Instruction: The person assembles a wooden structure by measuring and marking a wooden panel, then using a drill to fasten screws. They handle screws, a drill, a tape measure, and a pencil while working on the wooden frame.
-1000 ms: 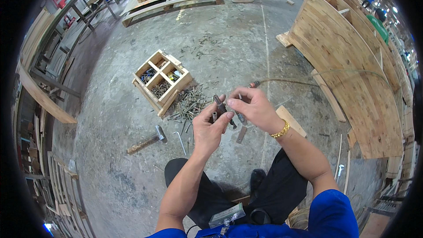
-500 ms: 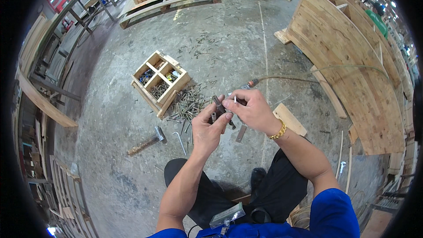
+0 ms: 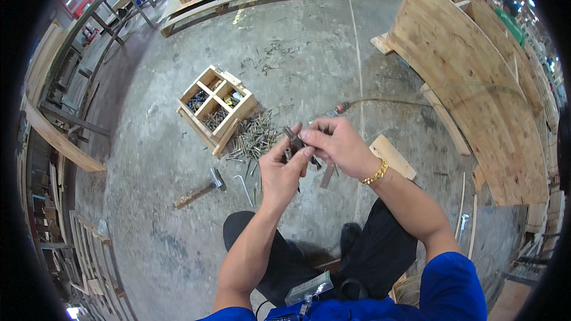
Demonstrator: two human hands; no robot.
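Together in front of me, my left hand (image 3: 278, 173) and my right hand (image 3: 346, 150) are nearly touching. Closed fingers of the left hand grip several dark metal pieces (image 3: 291, 135), slim and rod-like; their exact kind is too small to make out. My right hand pinches at the same pieces with thumb and forefinger, its other fingers curled; what it holds is mostly hidden. Just beyond the left hand lies a heap of loose screws (image 3: 254, 134) on the floor. It borders a wooden box (image 3: 228, 135) with compartments of small hardware.
A hammer (image 3: 202, 190) and a hex key (image 3: 244, 190) lie left of my hands. To the right are a flat metal strip (image 3: 326, 176), a wooden board (image 3: 392, 157) and an air hose with a coupling (image 3: 341, 107). A large curved wooden piece (image 3: 470, 83) stands farther right.
My right fingers have shifted slightly around the metal pieces; a pale-tipped thing that stuck out of them no longer shows. In the background a person's feet have moved right.
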